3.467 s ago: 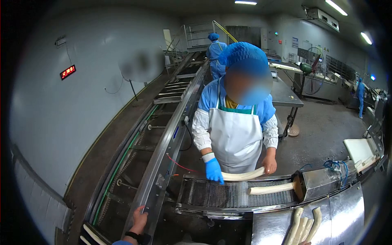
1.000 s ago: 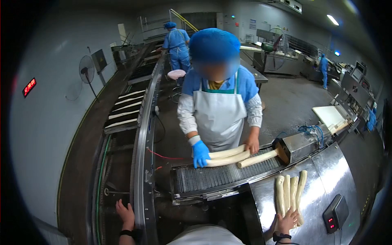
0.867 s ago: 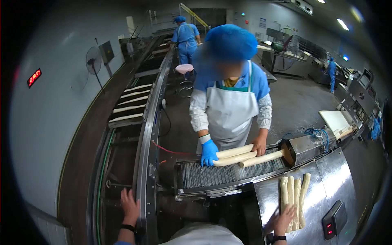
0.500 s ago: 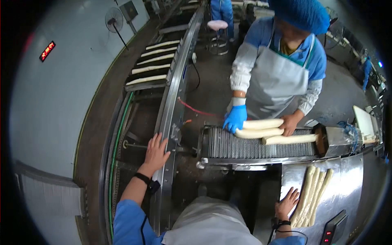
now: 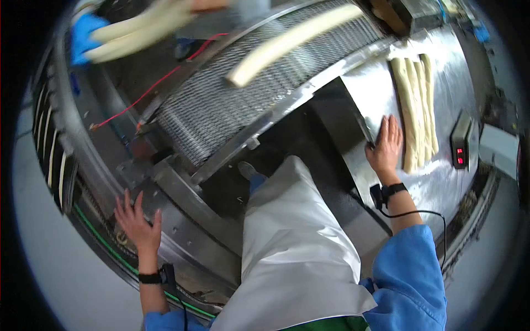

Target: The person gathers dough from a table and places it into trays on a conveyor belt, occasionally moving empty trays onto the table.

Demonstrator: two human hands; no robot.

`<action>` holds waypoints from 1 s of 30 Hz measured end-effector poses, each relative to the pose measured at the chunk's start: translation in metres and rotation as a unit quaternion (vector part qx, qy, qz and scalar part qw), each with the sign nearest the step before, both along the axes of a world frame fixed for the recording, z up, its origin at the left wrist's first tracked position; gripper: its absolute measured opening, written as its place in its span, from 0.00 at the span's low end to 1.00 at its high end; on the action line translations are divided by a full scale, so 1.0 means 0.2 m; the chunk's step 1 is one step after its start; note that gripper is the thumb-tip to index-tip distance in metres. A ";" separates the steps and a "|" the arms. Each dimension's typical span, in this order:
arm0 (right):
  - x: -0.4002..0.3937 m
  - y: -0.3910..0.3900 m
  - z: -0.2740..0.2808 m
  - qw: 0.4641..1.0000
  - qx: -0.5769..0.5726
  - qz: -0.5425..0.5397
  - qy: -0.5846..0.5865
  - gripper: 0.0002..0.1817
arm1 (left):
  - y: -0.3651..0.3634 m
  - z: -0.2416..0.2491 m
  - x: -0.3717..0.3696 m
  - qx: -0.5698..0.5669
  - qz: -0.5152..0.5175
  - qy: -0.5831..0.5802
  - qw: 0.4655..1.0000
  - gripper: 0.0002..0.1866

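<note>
My left hand (image 5: 138, 227), fingers spread and holding nothing, is at the metal side rail (image 5: 187, 243) of the long conveyor. My right hand (image 5: 387, 144) lies flat and open on the steel table (image 5: 367, 83), just left of several long dough strips (image 5: 415, 118) lying side by side. One thick dough log (image 5: 292, 45) rests on the wire-mesh belt (image 5: 212, 110). At the top left, a co-worker's blue glove (image 5: 85, 37) and bare hand (image 5: 208, 4) carry dough logs (image 5: 146, 33), blurred by motion.
A small device with red digits (image 5: 461, 144) stands right of the dough strips. A metal machine housing (image 5: 417, 15) sits at the mesh belt's far end. A red cord (image 5: 149, 91) crosses near the long conveyor. Trays with thin dough strips (image 5: 48, 138) appear at the far left.
My view has turned and tilted down toward my apron. The co-worker has lifted dough logs off the mesh belt and moved them toward the long conveyor. Both my hands stay open.
</note>
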State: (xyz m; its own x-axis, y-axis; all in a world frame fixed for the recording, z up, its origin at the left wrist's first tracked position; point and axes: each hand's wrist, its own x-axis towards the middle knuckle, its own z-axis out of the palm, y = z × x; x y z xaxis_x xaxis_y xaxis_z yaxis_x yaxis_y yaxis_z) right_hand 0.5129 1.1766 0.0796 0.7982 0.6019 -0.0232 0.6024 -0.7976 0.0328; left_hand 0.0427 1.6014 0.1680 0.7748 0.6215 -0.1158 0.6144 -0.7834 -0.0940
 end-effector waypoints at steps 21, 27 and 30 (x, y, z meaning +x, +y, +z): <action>0.05 -0.09 -0.03 0.999 0.028 -0.001 0.045 0.50 | 0.02 -0.11 -0.05 0.013 -0.100 0.152 0.983 0.23; 0.04 -0.09 -0.03 0.999 0.039 -0.001 0.038 0.50 | 0.04 -0.10 -0.05 0.002 -0.075 0.161 0.984 0.24; 0.04 -0.07 0.00 0.999 0.042 -0.001 0.035 0.52 | 0.01 -0.08 -0.02 -0.021 -0.052 0.144 0.988 0.25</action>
State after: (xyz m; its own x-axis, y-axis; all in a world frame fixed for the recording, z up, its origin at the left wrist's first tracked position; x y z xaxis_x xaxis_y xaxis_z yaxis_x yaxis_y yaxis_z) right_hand 0.5215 1.1633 0.0799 0.7978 0.6023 -0.0274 0.5991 -0.7970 -0.0765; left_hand 0.0395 1.6041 0.1521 0.7659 0.5297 -0.3644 0.4825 -0.8482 -0.2187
